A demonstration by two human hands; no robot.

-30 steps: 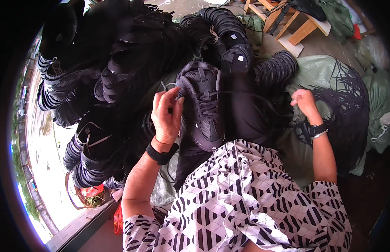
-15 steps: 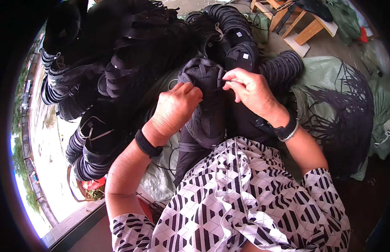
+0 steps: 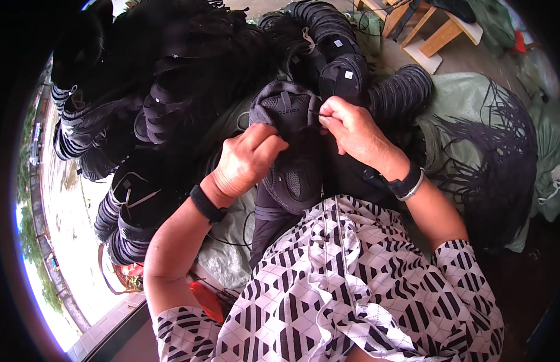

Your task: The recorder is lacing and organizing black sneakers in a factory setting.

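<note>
Left hand (image 3: 250, 160) clamps black shoe upper (image 3: 292, 145) on lap; right hand (image 3: 349, 130) pinches black lace (image 3: 321, 114) at eyelets. Lacing seemingly barely begun; stacked uppers (image 3: 141, 114) wait alongside.

A shoe upper (image 3: 290, 151) sits at frame centre on the person's lap, the left hand (image 3: 247, 160) on its left side and the right hand (image 3: 352, 130) on its right. A heap of stacked uppers (image 3: 141, 90) fills the upper left, loose laces (image 3: 497, 151) lie on a sack (image 3: 461, 96) at right, and a wooden stool (image 3: 431, 27) stands at the top right.

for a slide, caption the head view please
Both hands, left hand and right hand, hold a black mesh shoe upper on the lap beside stacked black uppers.
</note>
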